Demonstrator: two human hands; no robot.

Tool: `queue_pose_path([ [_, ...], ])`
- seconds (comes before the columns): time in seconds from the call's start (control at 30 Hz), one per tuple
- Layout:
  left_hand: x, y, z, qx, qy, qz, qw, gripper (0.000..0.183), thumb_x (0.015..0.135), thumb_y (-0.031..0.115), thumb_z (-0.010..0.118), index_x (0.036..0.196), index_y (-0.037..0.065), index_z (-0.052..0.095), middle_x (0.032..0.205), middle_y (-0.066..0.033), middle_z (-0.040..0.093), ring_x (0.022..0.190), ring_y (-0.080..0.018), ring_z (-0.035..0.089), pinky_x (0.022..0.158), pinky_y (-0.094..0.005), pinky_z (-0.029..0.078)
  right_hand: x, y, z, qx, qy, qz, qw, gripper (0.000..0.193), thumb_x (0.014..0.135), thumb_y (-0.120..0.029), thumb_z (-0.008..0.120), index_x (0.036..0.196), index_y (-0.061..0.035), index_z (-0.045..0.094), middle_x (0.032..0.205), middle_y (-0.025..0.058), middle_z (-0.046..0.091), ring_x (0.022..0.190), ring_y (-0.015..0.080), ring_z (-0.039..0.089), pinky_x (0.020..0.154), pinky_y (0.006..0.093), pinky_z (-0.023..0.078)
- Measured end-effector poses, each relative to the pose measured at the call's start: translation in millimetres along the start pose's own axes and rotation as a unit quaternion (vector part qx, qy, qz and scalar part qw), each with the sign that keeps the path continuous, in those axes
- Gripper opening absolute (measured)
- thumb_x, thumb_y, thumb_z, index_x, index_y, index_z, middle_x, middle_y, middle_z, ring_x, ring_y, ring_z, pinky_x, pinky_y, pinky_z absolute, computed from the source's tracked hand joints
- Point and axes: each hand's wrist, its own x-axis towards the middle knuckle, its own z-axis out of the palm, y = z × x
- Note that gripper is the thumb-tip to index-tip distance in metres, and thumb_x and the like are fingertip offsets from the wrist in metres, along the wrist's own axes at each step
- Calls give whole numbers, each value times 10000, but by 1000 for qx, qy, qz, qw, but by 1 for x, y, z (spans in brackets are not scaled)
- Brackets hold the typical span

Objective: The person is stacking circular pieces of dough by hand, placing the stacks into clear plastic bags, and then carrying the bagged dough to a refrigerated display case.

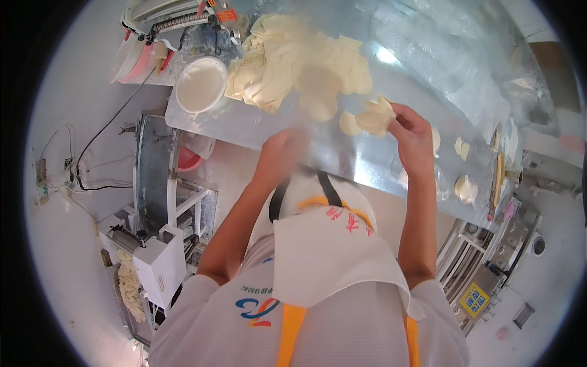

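My right hand (413, 137) pinches a few thin, pale dough rounds (377, 115) above the metal work table (244, 127). Just left of them, a single dough round (349, 123) lies near the table's front edge. My left hand (278, 158) is over that edge, with its fingers smeared and partly lost in a hazy patch. Beyond it spreads a large, folded sheet of pale dough (260, 70), with more thin dough pieces (353, 66) at its right. A blurred spot hides part of the dough in the middle.
A white tub of flour (200, 85) stands left of the dough sheet, near a machine with a coiled spring (177, 23). More dough rounds (466, 189) lie at the right, by a wooden stick (498, 177). A white roller machine (160, 266) stands at lower left.
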Motion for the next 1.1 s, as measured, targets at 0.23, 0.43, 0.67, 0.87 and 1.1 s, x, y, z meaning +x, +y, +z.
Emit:
queue_pose_path([
  [0.23, 18, -57, 6, 64, -88, 44, 993, 269, 1035, 234, 718, 1146, -9, 753, 1040, -73, 759, 990, -145, 705, 885, -301, 578, 23, 16, -17, -115, -4, 27, 993, 256, 982, -75, 722, 1203, 43, 770, 1027, 45, 784, 924, 98, 686, 859, 271, 537],
  [0.43, 53, -17, 43, -153, -65, 11, 986, 388, 1105, 296, 611, 1304, -22, 707, 1249, -106, 740, 1139, -194, 696, 1043, -348, 539, -7, 4, 7, -113, -70, 62, 989, 215, 972, -99, 741, 1136, 38, 759, 940, 18, 758, 854, 80, 654, 788, 274, 525],
  [0.67, 46, 89, 51, -60, -312, 14, 948, 421, 1123, 325, 565, 1386, 23, 696, 1346, -94, 717, 1254, -193, 640, 1104, -344, 466, -43, -18, 10, -173, -85, 63, 979, 221, 964, -107, 800, 1144, 13, 755, 960, 28, 752, 874, 108, 662, 823, 284, 540],
  [0.87, 20, 81, 65, 56, -241, 37, 968, 340, 959, 100, 766, 1274, -22, 724, 1102, -70, 776, 987, -136, 708, 888, -307, 557, -53, 4, -3, -45, -47, 57, 996, 307, 989, -180, 780, 1230, 5, 729, 1099, 53, 748, 980, 150, 683, 907, 315, 551],
  [1.1, -6, 92, 81, -81, -119, 64, 987, 273, 1006, 146, 746, 1211, -32, 721, 1001, -71, 752, 893, -117, 670, 823, -300, 539, -73, 34, 11, 397, -67, 183, 897, 415, 1078, -259, 685, 1355, 46, 636, 1334, 98, 679, 1225, 194, 638, 1039, 346, 515],
])
